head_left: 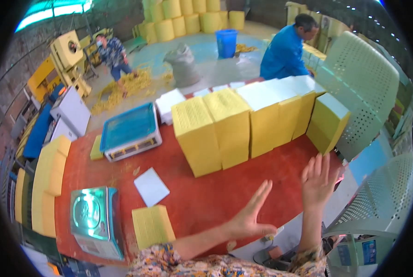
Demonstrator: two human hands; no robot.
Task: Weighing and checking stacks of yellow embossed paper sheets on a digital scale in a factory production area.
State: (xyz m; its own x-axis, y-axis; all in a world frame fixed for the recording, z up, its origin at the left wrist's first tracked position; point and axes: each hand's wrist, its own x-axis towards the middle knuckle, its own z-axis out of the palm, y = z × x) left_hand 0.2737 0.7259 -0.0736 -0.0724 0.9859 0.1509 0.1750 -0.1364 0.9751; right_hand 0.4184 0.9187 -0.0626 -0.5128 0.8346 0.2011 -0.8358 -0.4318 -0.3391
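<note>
Right hand [318, 184]: palm spread, fingers extended and slightly apart, pointing far. Tips lie just near of the lower corner of an upright yellow paper block with a pale top [326, 127], set at an angle at the row's right end; contact cannot be told. Left hand [247, 220]: fingers stretched toward far right, thumb well apart from them, over the red flat surface [215, 198]. Block sits far right of these fingers, clear of them. Row of tall yellow paper stacks [234, 134] stands beyond the left hand, left of the block. Pale green perforated plastic chair [361, 87] stands right of the block.
</note>
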